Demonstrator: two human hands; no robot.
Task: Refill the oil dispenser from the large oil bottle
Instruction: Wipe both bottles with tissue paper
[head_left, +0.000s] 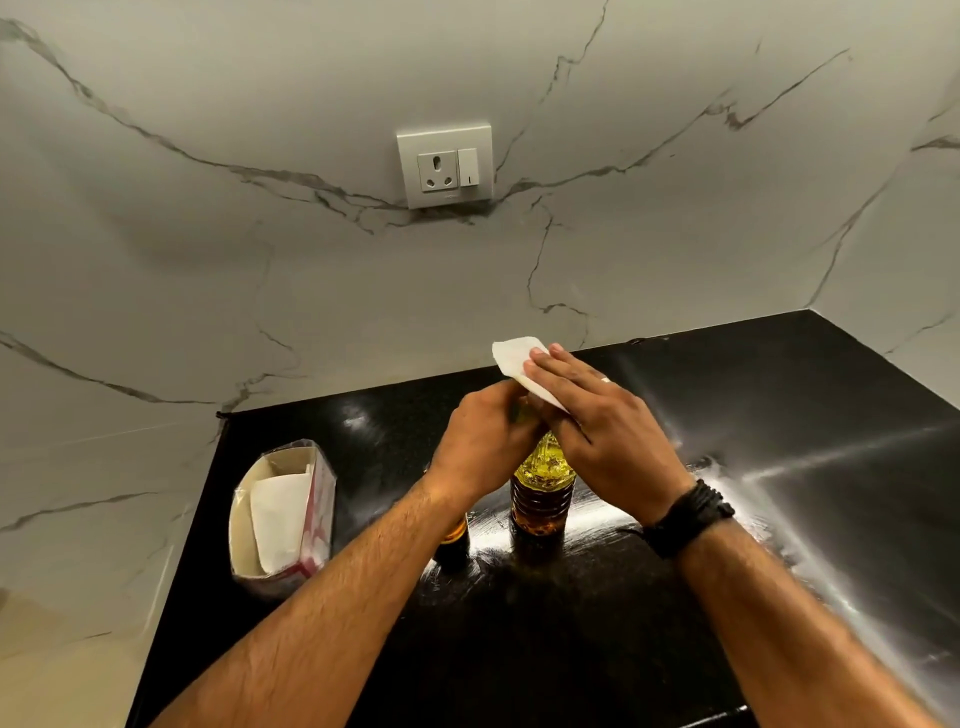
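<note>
oil bottle (540, 493) upright mid tabletop (779, 415), dispenser (451, 540) just left, half hidden | left hand (485, 441) closed around bottle top; right hand (602, 421) flat, pinning tissue (519, 358) | advice: steady neck, wipe gently | tissue box (283, 519) far left

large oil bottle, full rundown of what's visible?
The large oil bottle stands upright on the black counter, clear ribbed plastic, yellow oil showing at the shoulder and darker amber below. Its top is hidden under both hands: the left hand closes around the neck, the right hand presses a white tissue over it. Whether the cap is on cannot be told.
</note>
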